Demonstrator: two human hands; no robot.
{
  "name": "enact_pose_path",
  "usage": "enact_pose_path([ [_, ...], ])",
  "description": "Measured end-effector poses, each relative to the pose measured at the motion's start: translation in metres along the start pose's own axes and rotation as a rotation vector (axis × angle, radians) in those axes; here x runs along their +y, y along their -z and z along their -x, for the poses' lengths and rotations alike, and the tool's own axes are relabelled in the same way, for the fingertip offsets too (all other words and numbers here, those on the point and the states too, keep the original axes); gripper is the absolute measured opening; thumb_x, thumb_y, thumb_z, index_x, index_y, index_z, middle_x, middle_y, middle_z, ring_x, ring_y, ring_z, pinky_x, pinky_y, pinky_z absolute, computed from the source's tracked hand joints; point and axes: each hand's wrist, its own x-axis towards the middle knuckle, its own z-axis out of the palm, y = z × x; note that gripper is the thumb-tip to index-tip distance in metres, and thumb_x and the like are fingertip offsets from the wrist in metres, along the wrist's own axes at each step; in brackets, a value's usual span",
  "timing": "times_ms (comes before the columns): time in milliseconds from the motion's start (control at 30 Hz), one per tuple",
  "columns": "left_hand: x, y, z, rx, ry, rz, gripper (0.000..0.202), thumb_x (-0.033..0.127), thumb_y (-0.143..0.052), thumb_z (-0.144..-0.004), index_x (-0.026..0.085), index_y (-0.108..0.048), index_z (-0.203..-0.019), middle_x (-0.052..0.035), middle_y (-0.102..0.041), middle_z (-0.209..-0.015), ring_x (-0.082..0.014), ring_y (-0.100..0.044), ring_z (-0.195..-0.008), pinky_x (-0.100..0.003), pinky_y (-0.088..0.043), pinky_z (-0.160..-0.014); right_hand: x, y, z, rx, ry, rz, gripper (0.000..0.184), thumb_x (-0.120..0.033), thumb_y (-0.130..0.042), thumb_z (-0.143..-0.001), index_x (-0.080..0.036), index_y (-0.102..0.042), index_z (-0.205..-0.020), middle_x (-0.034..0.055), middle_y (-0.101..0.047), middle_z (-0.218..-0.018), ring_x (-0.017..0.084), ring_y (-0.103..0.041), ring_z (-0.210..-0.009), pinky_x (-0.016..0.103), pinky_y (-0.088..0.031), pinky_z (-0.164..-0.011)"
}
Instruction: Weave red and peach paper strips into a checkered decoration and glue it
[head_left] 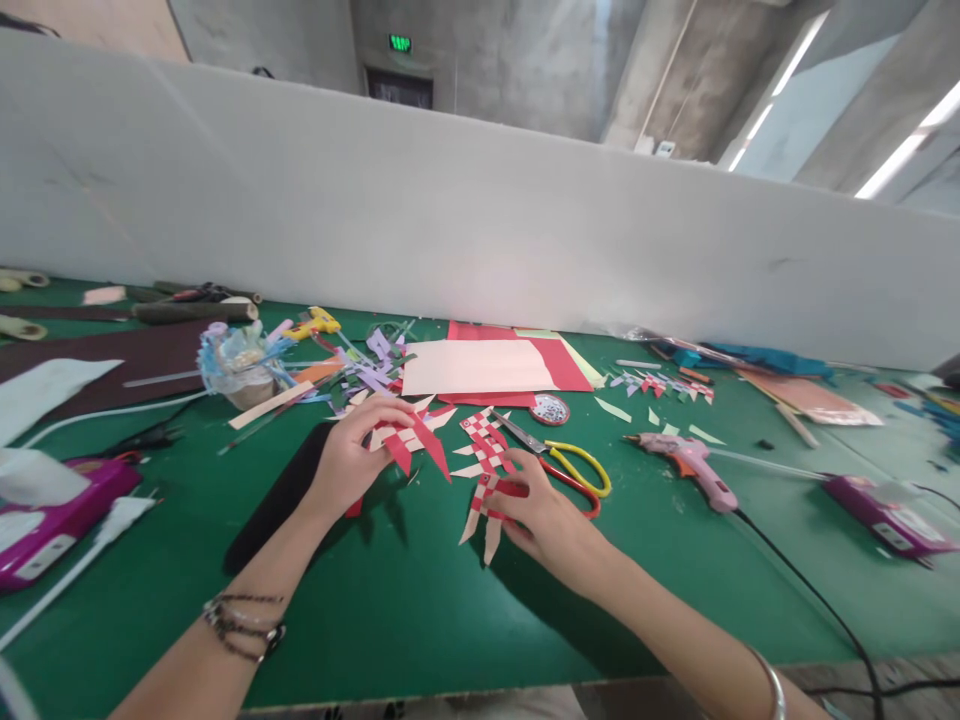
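Observation:
My left hand (365,445) pinches a red and cream woven paper piece (405,440) with pointed red strips, raised above the green table. My right hand (541,508) has its fingers curled onto another red and cream checkered paper piece (480,508), whose cream tails point toward me. Just beyond it lies a similar woven paper piece (486,440), with a small eye-like mark at its far end. Scissors (574,468) with yellow and red handles rest beside my right hand, blades pointing away to the left. My fingers partly cover both held pieces.
Cream paper (480,367) lies on red sheets at the back, near a round dish (550,409). A pink glue gun (690,462) with a trailing cord is at right. Purple power strips (56,520) stand on both sides. A black object (281,500) lies under my left forearm.

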Motion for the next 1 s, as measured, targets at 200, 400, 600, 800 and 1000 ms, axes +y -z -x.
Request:
enact_pose_path([
  [200, -0.005, 0.0, 0.001, -0.004, 0.032, -0.002, 0.017, 0.033, -0.068, -0.066, 0.02, -0.063, -0.077, -0.0073, -0.064, -0.098, -0.0229, -0.056, -0.101, -0.035, -0.044, -0.09, 0.003, 0.009, -0.002, -0.063, 0.048, -0.069, 0.033, -0.01, -0.04, -0.084, -0.025, -0.061, -0.104, 0.0092, -0.02, -0.141, 0.017, -0.058, -0.098, 0.03, -0.05, -0.077],
  [400, -0.001, -0.001, -0.001, 0.008, 0.045, 0.012, 0.016, 0.034, -0.066, -0.068, 0.02, -0.062, -0.074, -0.0066, -0.064, -0.091, -0.022, -0.057, -0.097, -0.033, -0.046, -0.085, 0.006, 0.004, -0.004, -0.017, 0.031, -0.276, 0.024, -0.015, -0.055, -0.074, -0.02, -0.063, -0.096, 0.0095, -0.036, -0.13, 0.024, -0.041, -0.122, 0.031, -0.043, -0.093],
  [600, 0.002, -0.006, -0.001, 0.027, 0.191, 0.002, 0.023, 0.04, -0.061, -0.071, 0.017, -0.062, -0.075, -0.0066, -0.065, -0.085, -0.0196, -0.061, -0.081, -0.028, -0.048, -0.071, 0.016, 0.002, -0.018, 0.15, -0.136, -0.411, 0.012, -0.016, -0.053, -0.077, -0.019, -0.06, -0.086, 0.0069, -0.05, -0.107, 0.018, -0.053, -0.104, 0.033, -0.046, -0.088],
  [800, 0.008, -0.008, 0.002, -0.01, 0.391, -0.019, 0.034, 0.047, -0.057, -0.073, 0.015, -0.062, -0.083, -0.0013, -0.064, -0.065, -0.0147, -0.057, -0.057, -0.022, -0.042, -0.052, 0.019, 0.016, -0.032, 0.166, -0.173, -0.579, 0.022, -0.023, -0.061, -0.071, -0.019, -0.062, -0.093, 0.0093, -0.043, -0.129, 0.018, -0.056, -0.101, 0.03, -0.05, -0.08],
  [1000, 0.012, -0.009, 0.003, -0.06, 0.475, 0.002, 0.041, 0.053, -0.058, -0.069, 0.014, -0.063, -0.082, 0.0021, -0.056, -0.055, -0.0112, -0.046, -0.047, -0.02, -0.035, -0.046, 0.024, 0.025, -0.036, 0.249, -0.251, -0.795, 0.014, -0.031, -0.059, -0.074, -0.017, -0.061, -0.077, 0.0047, -0.064, -0.091, 0.016, -0.061, -0.084, 0.029, -0.05, -0.075],
])
